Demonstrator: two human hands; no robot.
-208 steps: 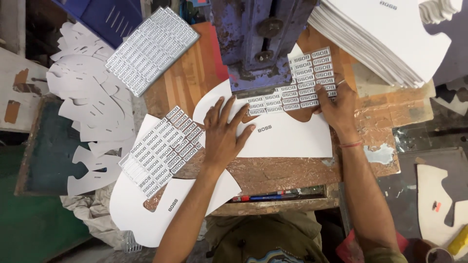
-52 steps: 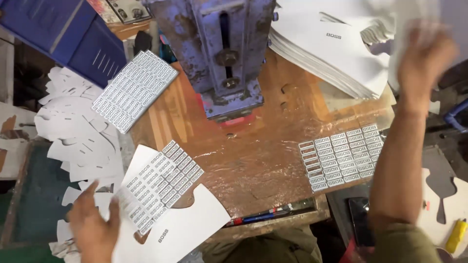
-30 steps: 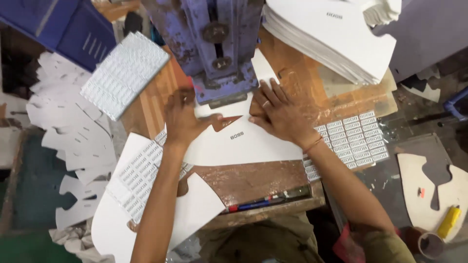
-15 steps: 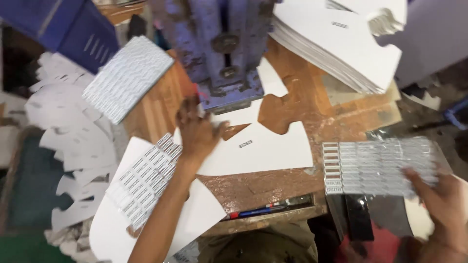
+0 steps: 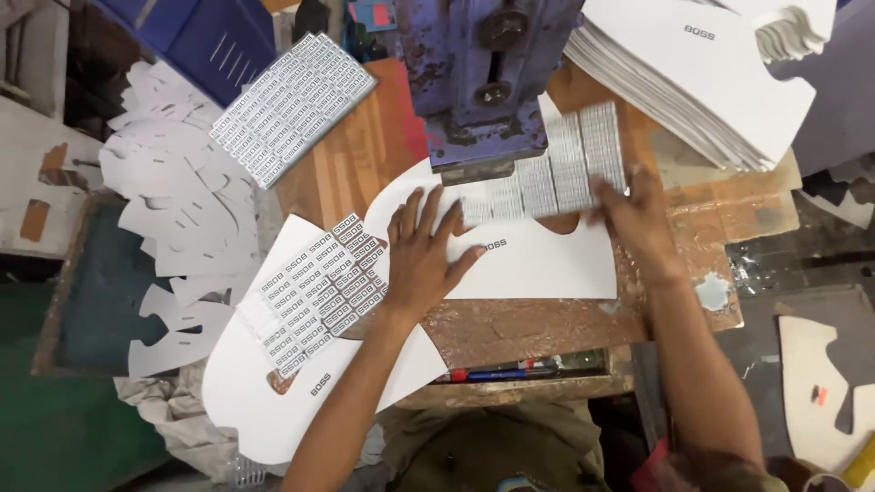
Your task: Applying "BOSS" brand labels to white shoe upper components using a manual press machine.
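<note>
White card cut-out [image 5: 538,260], a flat curved piece of thin board with a notch in its upper edge, lies on the worn wooden table [image 5: 538,319] directly in front of the person, its upper edge tucked under the foot of a blue-purple metal press [image 5: 483,82]. Its long axis runs left to right across the table.

The left hand [image 5: 424,255] lies flat on the left part of the cut-out, palm down, fingers spread apart and pointing toward the press, gripping nothing. The right hand [image 5: 638,214] rests at the cut-out's upper right edge, its fingers pressed onto a grey sheet of small rectangular labels [image 5: 556,178] that lies partly over the cut-out and reaches up beside the press; whether it pinches the sheet or only presses it down cannot be told. The label sheet is touching the right hand and sits up and to the right of the left hand, so the right hand is the nearer one to it.

Just left of the left forearm, a second label sheet [image 5: 319,292] lies on another white cut-out [image 5: 301,392] that overhangs the table's near edge. A third label sheet [image 5: 292,105] lies at the upper left of the table. A tall stack of white card cut-outs [image 5: 720,91] sits at the upper right, and loose white offcuts [image 5: 173,210] are heaped off the table's left side.
</note>
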